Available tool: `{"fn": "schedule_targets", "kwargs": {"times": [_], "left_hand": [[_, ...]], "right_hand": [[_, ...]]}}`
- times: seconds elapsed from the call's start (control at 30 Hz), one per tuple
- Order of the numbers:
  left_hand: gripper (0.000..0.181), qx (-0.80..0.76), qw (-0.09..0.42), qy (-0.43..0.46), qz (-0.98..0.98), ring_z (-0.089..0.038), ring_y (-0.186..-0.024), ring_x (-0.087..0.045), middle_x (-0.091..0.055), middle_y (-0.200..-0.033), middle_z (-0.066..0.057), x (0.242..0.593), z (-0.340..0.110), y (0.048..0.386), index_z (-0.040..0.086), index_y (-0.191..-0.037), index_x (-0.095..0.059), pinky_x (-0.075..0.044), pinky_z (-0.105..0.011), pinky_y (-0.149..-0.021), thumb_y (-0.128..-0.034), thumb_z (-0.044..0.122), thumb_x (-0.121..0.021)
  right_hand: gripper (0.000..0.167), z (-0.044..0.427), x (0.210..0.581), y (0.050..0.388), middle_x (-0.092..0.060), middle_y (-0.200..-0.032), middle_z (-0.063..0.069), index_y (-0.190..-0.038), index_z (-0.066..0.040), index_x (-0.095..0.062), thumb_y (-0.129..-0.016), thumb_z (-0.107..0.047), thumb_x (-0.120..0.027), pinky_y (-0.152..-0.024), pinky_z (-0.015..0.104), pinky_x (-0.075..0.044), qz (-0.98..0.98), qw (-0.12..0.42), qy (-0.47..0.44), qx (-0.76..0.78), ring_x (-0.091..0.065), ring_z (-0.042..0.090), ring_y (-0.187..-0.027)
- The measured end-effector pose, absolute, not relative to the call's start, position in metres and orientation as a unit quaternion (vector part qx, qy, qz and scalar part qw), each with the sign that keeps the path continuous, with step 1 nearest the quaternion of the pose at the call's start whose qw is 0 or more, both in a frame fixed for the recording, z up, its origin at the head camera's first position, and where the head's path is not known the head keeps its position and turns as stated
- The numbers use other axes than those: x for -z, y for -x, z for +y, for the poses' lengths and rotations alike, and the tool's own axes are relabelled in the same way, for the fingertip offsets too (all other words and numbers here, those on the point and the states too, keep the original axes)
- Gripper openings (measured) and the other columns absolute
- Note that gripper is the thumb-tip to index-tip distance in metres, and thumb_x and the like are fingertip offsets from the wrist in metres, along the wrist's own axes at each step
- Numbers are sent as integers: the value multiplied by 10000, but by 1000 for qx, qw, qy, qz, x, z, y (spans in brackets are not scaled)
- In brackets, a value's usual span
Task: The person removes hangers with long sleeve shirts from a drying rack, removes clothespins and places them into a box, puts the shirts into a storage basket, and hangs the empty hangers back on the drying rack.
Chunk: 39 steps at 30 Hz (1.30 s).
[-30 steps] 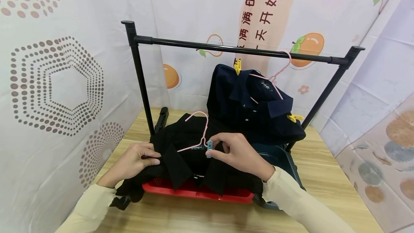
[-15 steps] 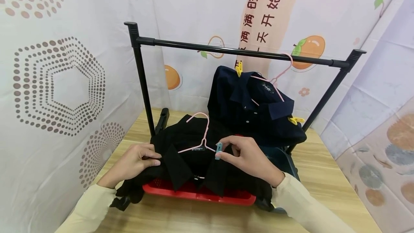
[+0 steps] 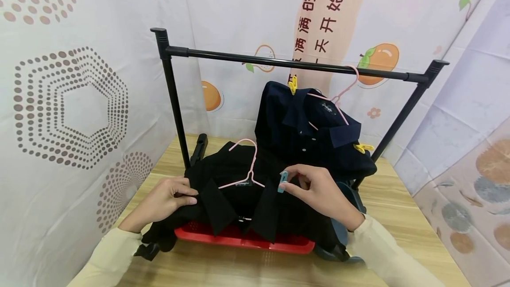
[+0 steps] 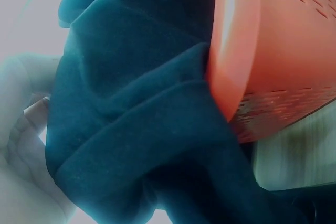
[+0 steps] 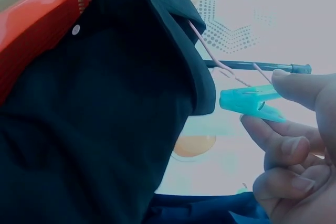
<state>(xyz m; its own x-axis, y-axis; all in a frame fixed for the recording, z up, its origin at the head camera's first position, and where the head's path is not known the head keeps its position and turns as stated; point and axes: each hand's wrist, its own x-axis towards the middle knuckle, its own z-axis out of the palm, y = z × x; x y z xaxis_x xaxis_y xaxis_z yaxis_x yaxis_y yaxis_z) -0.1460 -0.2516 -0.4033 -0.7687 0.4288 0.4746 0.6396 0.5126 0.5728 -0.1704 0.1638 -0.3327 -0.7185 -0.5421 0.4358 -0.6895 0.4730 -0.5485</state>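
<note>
A black collared shirt (image 3: pixel 239 203) with a pink hanger (image 3: pixel 252 169) inside its neck lies over a red basket (image 3: pixel 243 242). At the shirt's left shoulder my left hand (image 3: pixel 169 196) pinches the cloth between thumb and fingers; the left wrist view shows the cloth hanging beside the basket wall (image 4: pixel 236 40). My right hand (image 3: pixel 318 189) holds a light blue clothespin (image 3: pixel 283 182) by its handles, above the shirt's right side. In the right wrist view the clothespin (image 5: pixel 251 101) points at the collar edge, apparently without gripping the cloth.
Behind stands a black clothes rack (image 3: pixel 259 60). A navy shirt (image 3: pixel 303 132) hangs from it on another pink hanger (image 3: pixel 345 87), with yellow clothespins (image 3: pixel 292 85) on it. A dark blue basket (image 3: pixel 348 194) sits to the right, partly hidden by my arm.
My right hand has moved right with the blue clothespin, from beside the hanger's neck to past the right collar. My left hand keeps its hold on the shirt.
</note>
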Motion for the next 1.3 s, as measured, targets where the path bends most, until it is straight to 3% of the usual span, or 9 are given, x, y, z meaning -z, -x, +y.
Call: {"fn": "schedule_targets", "kwargs": {"times": [0.37,0.5,0.93,1.3], "left_hand": [[165,380,138,312,-860,-8,-635,-419,-530,-714,182,402,-252,148,102,-958,-841,-398,-212,-533,-806,37,-851],[169,380,138,311,-860,-11,-635,-415,-529,-713,184,401,-253,150,101,-959,-841,-395,-213,-535,-804,35,-852],[173,390,144,322,-851,-6,-635,-426,-543,-713,175,405,-254,149,91,-947,-840,-414,-220,-533,-794,14,-853],[171,389,144,321,-852,-4,-630,-410,-543,-713,186,407,-255,147,98,-946,-840,-394,-207,-529,-795,20,-855]], "right_hand": [[218,185,333,171,-355,-584,-136,-1118,-277,-724,-916,-294,-806,-477,255,-317,-862,128,-342,-351,-359,59,-484],[205,191,333,171,-350,-572,-130,-1098,-250,-734,-909,-260,-814,-466,252,-310,-862,141,-336,-352,-349,57,-473],[195,218,350,169,-375,-568,-138,-1064,-237,-731,-898,-190,-823,-427,240,-299,-873,155,-302,-350,-360,46,-461],[200,239,364,172,-478,-617,-100,-1095,-172,-730,-928,-262,-794,-461,245,-320,-905,130,-244,-324,-396,62,-497]]}}
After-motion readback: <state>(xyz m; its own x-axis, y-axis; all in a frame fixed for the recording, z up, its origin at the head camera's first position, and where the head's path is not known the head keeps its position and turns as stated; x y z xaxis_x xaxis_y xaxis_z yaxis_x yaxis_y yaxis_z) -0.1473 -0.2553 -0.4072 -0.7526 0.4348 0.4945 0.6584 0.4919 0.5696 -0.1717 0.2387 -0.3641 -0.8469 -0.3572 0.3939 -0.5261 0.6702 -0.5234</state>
